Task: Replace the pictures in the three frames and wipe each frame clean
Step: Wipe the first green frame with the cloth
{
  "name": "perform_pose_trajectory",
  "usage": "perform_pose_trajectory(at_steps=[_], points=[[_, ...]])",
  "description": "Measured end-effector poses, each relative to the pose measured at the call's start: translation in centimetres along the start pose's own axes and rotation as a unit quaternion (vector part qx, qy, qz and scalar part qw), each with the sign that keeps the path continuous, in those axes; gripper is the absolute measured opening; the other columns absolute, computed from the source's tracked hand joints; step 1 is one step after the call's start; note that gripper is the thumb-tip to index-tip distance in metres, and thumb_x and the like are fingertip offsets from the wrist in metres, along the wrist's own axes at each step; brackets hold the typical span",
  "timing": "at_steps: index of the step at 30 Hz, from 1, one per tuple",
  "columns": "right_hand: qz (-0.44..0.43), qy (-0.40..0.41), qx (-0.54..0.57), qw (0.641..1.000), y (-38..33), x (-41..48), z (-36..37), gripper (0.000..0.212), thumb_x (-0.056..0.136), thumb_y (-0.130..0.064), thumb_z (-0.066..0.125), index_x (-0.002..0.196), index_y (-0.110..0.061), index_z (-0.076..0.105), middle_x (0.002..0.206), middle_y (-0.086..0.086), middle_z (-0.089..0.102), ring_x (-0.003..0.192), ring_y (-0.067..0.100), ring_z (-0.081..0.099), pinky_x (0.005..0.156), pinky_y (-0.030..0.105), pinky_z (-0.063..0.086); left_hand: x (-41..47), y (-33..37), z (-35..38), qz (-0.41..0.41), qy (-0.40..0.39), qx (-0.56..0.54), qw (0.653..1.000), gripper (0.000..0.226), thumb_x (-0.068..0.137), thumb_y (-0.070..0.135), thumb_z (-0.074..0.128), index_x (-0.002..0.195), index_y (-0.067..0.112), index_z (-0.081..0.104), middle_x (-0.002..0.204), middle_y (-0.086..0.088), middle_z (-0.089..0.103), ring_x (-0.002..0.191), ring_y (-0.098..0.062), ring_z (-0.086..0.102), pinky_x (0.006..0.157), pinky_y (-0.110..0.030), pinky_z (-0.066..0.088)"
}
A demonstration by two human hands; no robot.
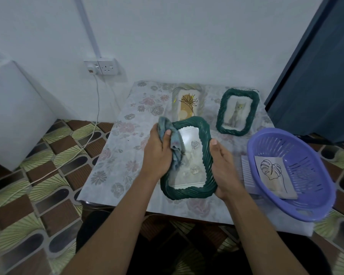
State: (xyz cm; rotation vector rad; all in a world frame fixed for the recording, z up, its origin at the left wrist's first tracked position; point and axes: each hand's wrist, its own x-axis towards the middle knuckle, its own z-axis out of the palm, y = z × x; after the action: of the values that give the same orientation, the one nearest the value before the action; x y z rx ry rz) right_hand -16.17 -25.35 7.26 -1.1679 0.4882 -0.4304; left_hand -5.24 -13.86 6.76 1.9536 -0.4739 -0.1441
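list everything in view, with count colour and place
held frame: 1, dark green, table centre
cat frame: 1, dark green, table back right
pale frame: 1, silvery, table back middle
cloth: 1, blue-grey, on held frame's left rim
basket: 1, purple, table front right
leaf picture: 1, white, inside basket
ridged piece: 1, white, under basket
table: 1, grey floral cover, by wall
socket: 1, white, on wall
cable: 1, white, socket down to floor
left hand: 1, gripping cloth
right hand: 1, holding held frame's right rim

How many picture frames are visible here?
3. One green frame is between the left hand and right hand; a green cat frame lies farther back, right; a pale frame lies behind the held one, partly hidden.
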Motion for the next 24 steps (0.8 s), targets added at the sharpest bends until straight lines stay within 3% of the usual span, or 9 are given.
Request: perform_pose_trajectory(at_steps=[3,8,11,13,14,17,20,22,24], points=[[0.007,0.0,0.012,1.0,0.1,0.0,-0.2,0.034,0.107,-0.029,0.038,0.114,-0.013,0.068,0.11,0.009,0.075,0.104,0.025,0.071,0.087,0.039,0.059,0.1,-0.2,0.0,-0.043,0.037,-0.051,0.997,0.034,0.103,0.045,0.038,0.112,0.016,0.054,0.096,0.006,0.063,0.096,-0.018,0.062,0.075,-0.024,0.045],[0.022,-0.008,0.0,1.0,0.4,0.1,-0.4,0.034,0.107,-0.03,0.037,0.113,-0.017,0.068,0.107,0.004,0.076,0.102,0.021,0.072,0.084,0.035,0.059,0.1,0.3,-0.4,-0.031,0.111,-0.07,0.991,0.047,0.103,0.047,0.035,0.08,0.01,0.053,0.074,-0.006,0.058,0.067,-0.017,0.054,0.065,-0.038,0.045],[0.026,0.012,-0.035,0.999,0.4,0.0,-0.3,0.028,0.107,-0.032,0.038,0.111,-0.029,0.066,0.106,-0.015,0.075,0.102,0.003,0.068,0.099,0.033,0.051,0.3,0.8,-0.6,-0.041,0.135,-0.024,0.99,0.051,0.104,0.045,0.031,0.067,0.014,0.045,0.067,-0.006,0.053,0.062,-0.019,0.049,0.059,-0.035,0.037],[0.018,-0.004,-0.063,0.998,0.1,-0.2,-0.2,0.035,0.106,-0.04,0.037,0.132,-0.028,0.056,0.127,-0.022,0.063,0.118,-0.003,0.055,0.109,0.029,0.041,0.3,0.6,-0.7,-0.049,0.134,-0.015,0.99,0.051,0.105,0.045,0.031,0.066,0.015,0.044,0.066,-0.006,0.052,0.061,-0.02,0.049,0.059,-0.034,0.037],[0.015,-0.02,-0.08,0.996,0.0,-0.2,-0.1,0.038,0.105,-0.041,0.036,0.138,-0.028,0.051,0.129,-0.027,0.058,0.121,-0.006,0.049,0.108,0.023,0.039,0.3,0.3,-0.6,-0.052,0.127,-0.027,0.99,0.049,0.105,0.045,0.031,0.069,0.015,0.046,0.067,-0.006,0.053,0.062,-0.019,0.05,0.06,-0.035,0.039],[-0.021,-0.048,-0.115,0.992,-0.3,0.4,-0.1,0.023,0.108,-0.029,0.035,0.111,-0.038,0.055,0.091,-0.042,0.064,0.091,-0.026,0.056,0.078,0.0,0.043,-0.2,-0.3,-0.5,-0.038,0.054,-0.052,0.996,0.03,0.106,0.036,0.034,0.1,0.015,0.054,0.083,-0.001,0.06,0.076,-0.014,0.058,0.066,-0.02,0.047],[-0.07,-0.052,-0.171,0.981,-0.6,0.8,-0.1,0.025,0.108,-0.03,0.037,0.113,-0.034,0.061,0.105,-0.021,0.071,0.102,-0.005,0.063,0.086,0.012,0.048,-0.3,-1.0,-0.6,0.037,-0.021,0.021,0.999,0.036,0.107,0.023,0.03,0.139,0.013,0.041,0.122,-0.007,0.056,0.113,-0.018,0.055,0.098,-0.023,0.044],[-0.094,-0.071,-0.199,0.973,-0.4,0.9,-0.2,0.025,0.107,-0.034,0.039,0.117,-0.033,0.062,0.108,-0.006,0.07,0.102,0.01,0.064,0.09,0.023,0.049,-0.3,-1.1,-0.4,0.062,-0.028,0.119,0.991,0.054,0.102,0.037,0.022,0.155,0.023,0.021,0.158,-0.004,0.028,0.145,-0.024,0.026,0.119,-0.043,0.024],[-0.094,-0.089,-0.224,0.966,-0.5,1.0,0.0,0.025,0.107,-0.036,0.04,0.114,-0.028,0.063,0.095,0.004,0.064,0.084,0.018,0.057,0.08,0.034,0.047,-0.8,-0.2,-0.2,0.087,-0.023,0.212,0.973,0.063,0.096,0.051,0.008,0.156,0.035,0.007,0.164,0.014,0.005,0.151,-0.019,0.003,0.12,-0.053,0.011]])
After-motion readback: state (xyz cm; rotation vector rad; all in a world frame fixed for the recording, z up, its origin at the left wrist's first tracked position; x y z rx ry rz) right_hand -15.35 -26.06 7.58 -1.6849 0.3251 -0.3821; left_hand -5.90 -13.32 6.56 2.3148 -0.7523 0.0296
